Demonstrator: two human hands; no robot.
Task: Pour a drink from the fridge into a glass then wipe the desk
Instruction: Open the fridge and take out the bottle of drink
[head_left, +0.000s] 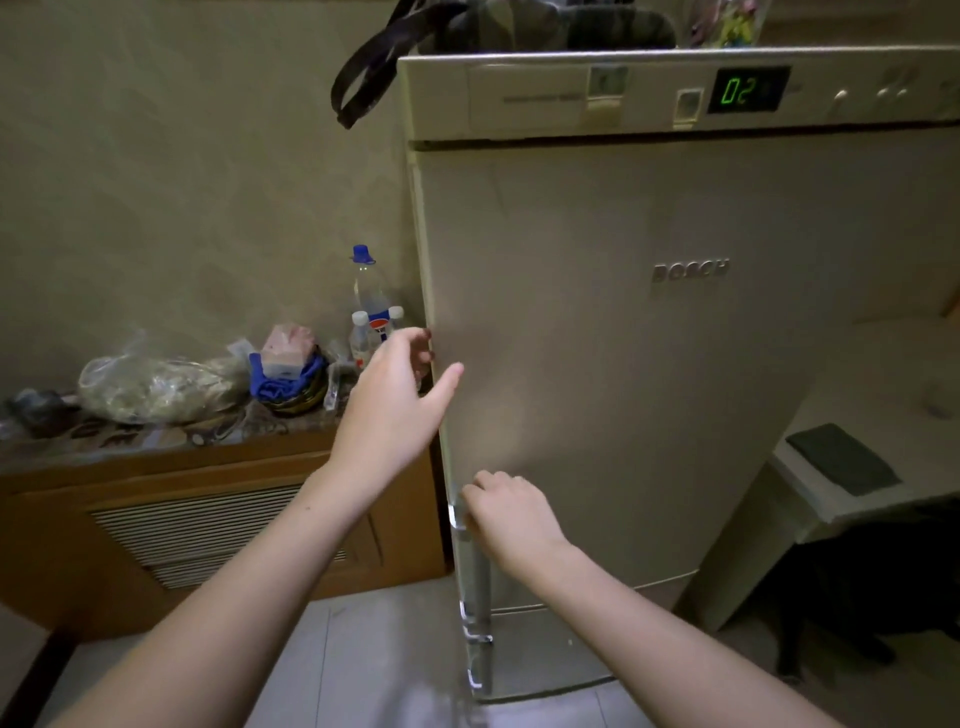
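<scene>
A tall beige fridge (649, 364) fills the middle and right of the view, its upper door closed. My right hand (511, 512) is curled around the top of the silver door handle (470, 566) on the door's left edge. My left hand (397, 400) is higher up, fingers hooked round the left edge of the door and thumb lying on its front. A white desk (883, 374) stands to the right of the fridge, with a dark grey cloth (841, 457) near its front edge. A faint glass (937, 400) stands on the desk, blurred.
Left of the fridge is a wooden cabinet (208, 519) with a patterned top holding plastic bottles (371, 306), a bagged bundle (156, 387) and a blue item. A black bag strap (363, 78) hangs off the fridge top. Grey tiled floor lies below.
</scene>
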